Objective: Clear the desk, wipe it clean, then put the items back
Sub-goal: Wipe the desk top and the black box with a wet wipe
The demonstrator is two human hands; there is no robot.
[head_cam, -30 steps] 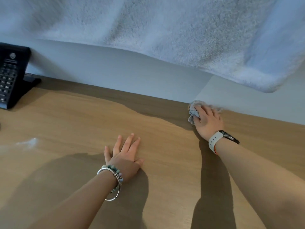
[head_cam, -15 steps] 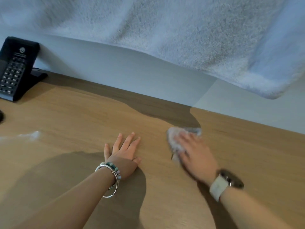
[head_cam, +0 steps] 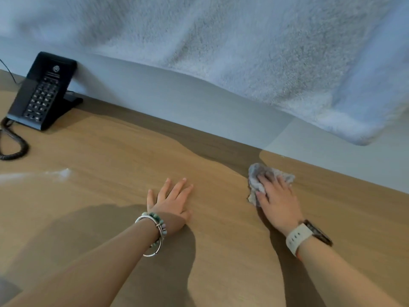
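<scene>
My right hand (head_cam: 277, 202) lies flat on a crumpled grey cloth (head_cam: 256, 172) and presses it onto the wooden desk (head_cam: 115, 160), a short way in front of the back wall. The fingers are fairly straight over the cloth, which sticks out to the left and beyond the fingertips. My left hand (head_cam: 172, 201) rests palm down on the desk to the left of it, fingers spread and holding nothing. Bracelets sit on the left wrist and a watch with a pale strap on the right.
A black desk phone (head_cam: 44, 89) stands at the back left against the wall, its coiled cord (head_cam: 13, 149) looping on the desk. A pale smear (head_cam: 55, 173) shows on the left of the desk. White fluffy fabric (head_cam: 243, 52) hangs above the wall (head_cam: 177, 96).
My right hand has drawn the cloth away from the back wall toward me across the desk. My left hand has stayed flat in the same place.
</scene>
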